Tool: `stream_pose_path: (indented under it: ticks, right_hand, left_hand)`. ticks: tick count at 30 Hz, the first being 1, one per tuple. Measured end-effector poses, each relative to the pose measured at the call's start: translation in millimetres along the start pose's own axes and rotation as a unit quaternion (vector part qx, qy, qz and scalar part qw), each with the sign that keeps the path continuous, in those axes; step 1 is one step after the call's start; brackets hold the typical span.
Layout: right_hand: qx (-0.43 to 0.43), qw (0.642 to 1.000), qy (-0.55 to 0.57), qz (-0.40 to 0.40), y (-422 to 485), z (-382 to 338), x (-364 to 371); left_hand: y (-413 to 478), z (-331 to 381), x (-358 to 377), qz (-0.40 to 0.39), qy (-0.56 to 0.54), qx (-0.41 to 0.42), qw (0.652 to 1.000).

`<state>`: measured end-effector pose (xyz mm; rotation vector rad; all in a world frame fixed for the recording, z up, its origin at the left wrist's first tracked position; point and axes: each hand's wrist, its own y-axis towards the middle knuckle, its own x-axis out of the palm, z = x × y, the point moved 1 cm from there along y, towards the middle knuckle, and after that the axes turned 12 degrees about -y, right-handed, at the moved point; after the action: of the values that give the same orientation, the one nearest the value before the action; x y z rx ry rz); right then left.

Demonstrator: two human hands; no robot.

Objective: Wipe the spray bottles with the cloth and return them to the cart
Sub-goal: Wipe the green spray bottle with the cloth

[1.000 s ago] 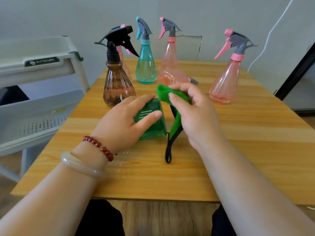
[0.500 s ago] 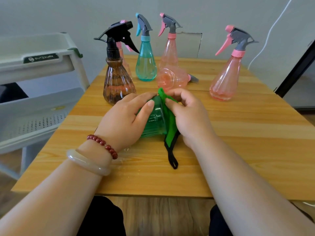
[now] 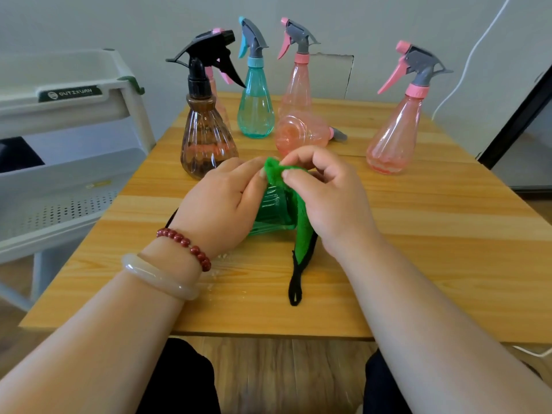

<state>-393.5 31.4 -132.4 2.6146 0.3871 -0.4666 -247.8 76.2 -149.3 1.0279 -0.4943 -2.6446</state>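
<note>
— While the green spray bottle (image 3: 273,210) is lying on its side near the middle of the wooden table (image 3: 433,249), what is each hand doing?

— The left hand (image 3: 221,204) is curling its fingers over the bottle's ribbed body and holding it down against the tabletop. The right hand (image 3: 325,198) is pinching the top fold of the green cloth (image 3: 301,231) between thumb and forefinger, with the other fingers bending loosely behind.

— Where is the cloth sitting?

— It is draping down the bottle's right flank, touching it, and its black-edged tail with a loop is trailing on the table toward the near edge. The bottle's spray head is hiding under the hands, so I cannot tell how it is pointing.

— And the others?

— A brown bottle (image 3: 206,138) with a black trigger is standing just beyond the left hand. Behind it a teal bottle (image 3: 255,106) and a tall pink bottle (image 3: 295,88) are standing upright, a toppled pink bottle (image 3: 301,131) is lying between them and the hands, and a far-right pink bottle (image 3: 394,135) is standing well apart. The white cart (image 3: 68,162) is waiting beside the table's left edge.
</note>
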Motion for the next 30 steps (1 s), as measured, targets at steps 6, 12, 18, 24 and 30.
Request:
stream_pose_path:
  ticks: [6,12,18,24,30]
  right_hand:
    - [0.056,0.998,-0.011,0.005,3,2,-5]
    - [0.047,0.998,-0.041,0.012,-3,-3,-5]
    - [0.012,0.998,-0.044,0.035,-21,-6,1]
    - [0.086,0.994,-0.054,0.032,-18,-7,16]
    - [0.124,0.988,-0.054,-0.076,-21,-8,18]
  left_hand:
    - [-1,4,1,-0.004,0.024,-0.008,1.0]
    - [-2,4,1,0.001,0.018,-0.015,1.0]
    - [-1,2,0,0.002,0.007,-0.021,1.0]
    - [-2,2,3,0.012,0.02,-0.005,1.0]
    - [2,4,2,0.007,0.028,-0.011,1.0]
